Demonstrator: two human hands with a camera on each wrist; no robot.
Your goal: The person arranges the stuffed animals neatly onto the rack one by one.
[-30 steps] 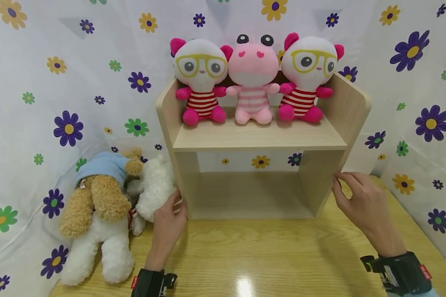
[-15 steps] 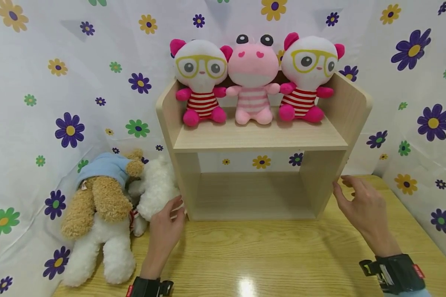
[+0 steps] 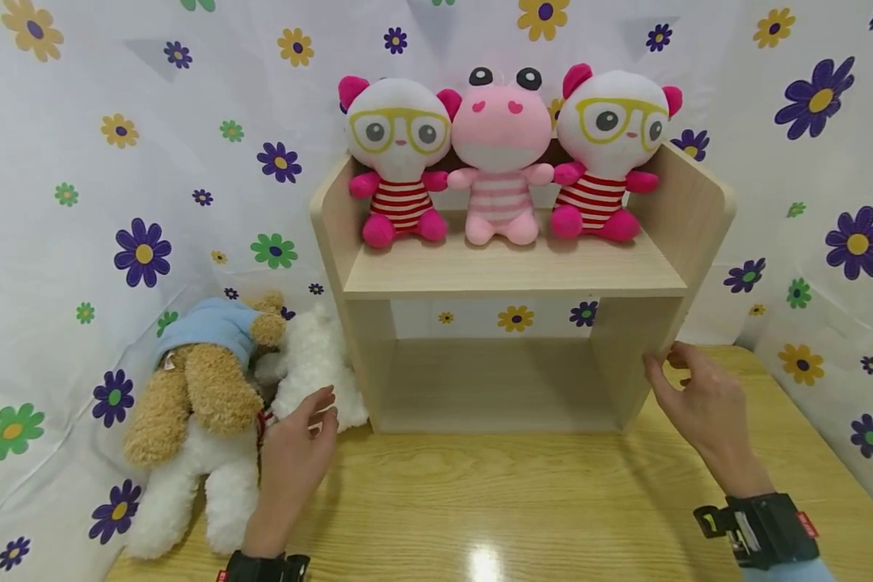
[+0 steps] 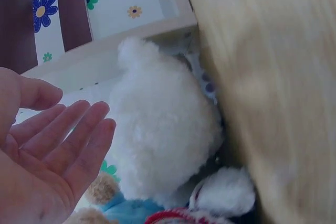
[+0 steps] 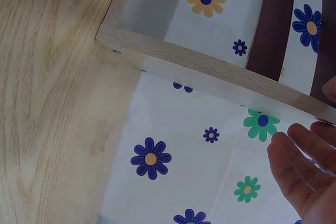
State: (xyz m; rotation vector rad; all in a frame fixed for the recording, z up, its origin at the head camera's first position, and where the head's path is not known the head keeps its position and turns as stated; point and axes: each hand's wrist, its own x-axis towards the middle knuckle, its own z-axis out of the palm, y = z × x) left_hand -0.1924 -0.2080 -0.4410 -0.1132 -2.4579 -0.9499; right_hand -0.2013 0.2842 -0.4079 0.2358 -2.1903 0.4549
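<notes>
My left hand [image 3: 300, 453] is held with relaxed, spread fingers in front of a fluffy white plush toy [image 3: 313, 356], left of a small wooden shelf [image 3: 516, 279]. Nothing is in its palm in the left wrist view, where the white plush [image 4: 165, 124] lies beyond the fingertips. My right hand [image 3: 709, 404] stays by the front edge of the right side panel [image 3: 633, 347]. Its thumb lies on the inner side and its loose fingers on the outer side; firm contact cannot be made out. Two pink-eared panda plushes [image 3: 400, 145] [image 3: 611, 137] flank a pink hippo plush [image 3: 502, 145] on the upper board.
Left of the shelf, a brown plush in a blue shirt [image 3: 207, 331] lies face down over white plush legs [image 3: 221, 485]. Flower-print cloth [image 3: 65, 267] covers the walls behind and beside. A wooden table [image 3: 436, 501] supports everything, and the lower compartment [image 3: 495, 384] has an open front.
My left hand has come away from the shelf's left panel, moving left and toward me. The right thumb and fingers have spread wider at the right panel. The plush toys sit as before.
</notes>
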